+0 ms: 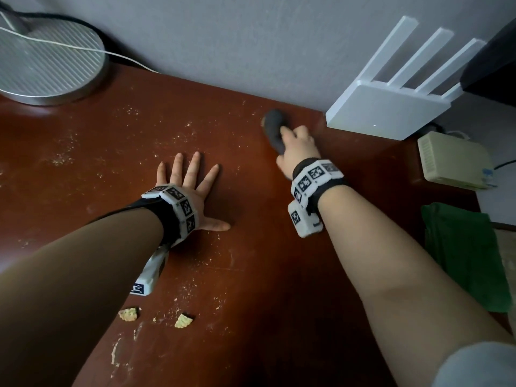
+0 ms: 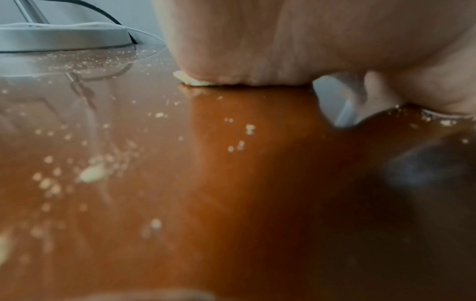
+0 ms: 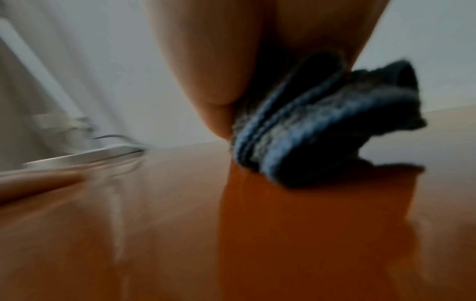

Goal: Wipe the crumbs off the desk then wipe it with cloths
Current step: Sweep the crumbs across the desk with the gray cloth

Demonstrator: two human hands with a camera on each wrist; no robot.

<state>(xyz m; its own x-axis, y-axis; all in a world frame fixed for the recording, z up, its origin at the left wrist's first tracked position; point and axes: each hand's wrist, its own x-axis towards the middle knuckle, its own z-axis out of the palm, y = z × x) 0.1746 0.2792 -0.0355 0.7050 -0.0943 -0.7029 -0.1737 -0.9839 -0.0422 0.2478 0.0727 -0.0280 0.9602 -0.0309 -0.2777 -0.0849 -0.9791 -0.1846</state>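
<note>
A reddish-brown desk (image 1: 251, 233) is strewn with pale crumbs (image 1: 178, 135); two larger biscuit bits (image 1: 184, 321) lie near the front. My right hand (image 1: 296, 143) grips a bunched dark grey cloth (image 1: 275, 128) and holds it against the desk near the back wall; the right wrist view shows the cloth (image 3: 322, 130) bunched under the palm, blurred. My left hand (image 1: 192, 185) lies flat on the desk with fingers spread, holding nothing. In the left wrist view, crumbs (image 2: 92, 175) dot the surface before the palm (image 2: 283, 51).
A round metal lamp base (image 1: 47, 65) with cables stands at the back left. A white router (image 1: 391, 107) leans at the back right, a beige box (image 1: 455, 163) beside it. A green cloth (image 1: 466, 255) lies at the desk's right edge.
</note>
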